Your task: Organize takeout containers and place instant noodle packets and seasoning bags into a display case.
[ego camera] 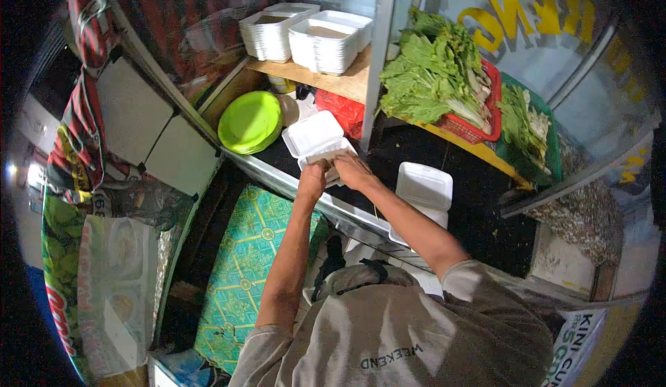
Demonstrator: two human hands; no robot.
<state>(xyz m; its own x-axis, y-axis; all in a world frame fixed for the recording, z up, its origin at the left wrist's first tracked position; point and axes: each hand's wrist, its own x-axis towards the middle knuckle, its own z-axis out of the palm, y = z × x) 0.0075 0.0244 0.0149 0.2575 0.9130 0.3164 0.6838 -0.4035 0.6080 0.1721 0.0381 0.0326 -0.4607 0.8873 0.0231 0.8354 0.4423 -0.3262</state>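
An open white foam takeaway box sits on the dark counter, its lid tilted back. Inside its base lies a brown sheet, apparently paper. The fingers of my left hand pinch this sheet near the box's front edge. Close beside it, my right hand grips the same sheet from the right, thumb and fingers bent over the base. Part of the base is hidden under both hands. A second open foam box rests to the right, partly behind my right forearm.
Stacked foam boxes stand on a wooden shelf. Bright green plates are piled left of the box, and a red plastic bag lies behind. Leafy greens fill a red basket; a green basket holds more.
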